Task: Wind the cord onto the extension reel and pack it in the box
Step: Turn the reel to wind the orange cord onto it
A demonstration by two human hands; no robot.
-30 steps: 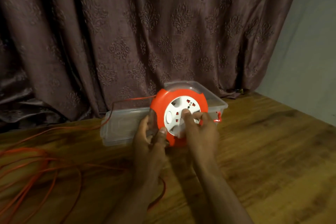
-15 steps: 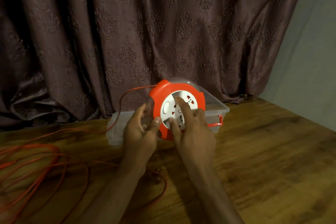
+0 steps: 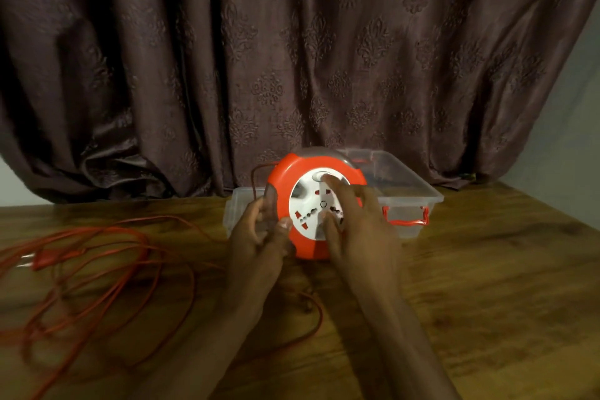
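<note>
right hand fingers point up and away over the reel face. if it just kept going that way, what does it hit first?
Likely the clear plastic box just behind the reel, then the curtain. The right hand already touches the reel's white face; depth is unclear.

The room around me is dim and warm-toned. My hands read dark and slightly blurred, as does the loose orange cord [image 3: 97,256] on my left. The glossy orange-and-white plastic reel [image 3: 311,204] is brightest. The brown patterned curtain [image 3: 292,58] bows toward the edges.
</note>
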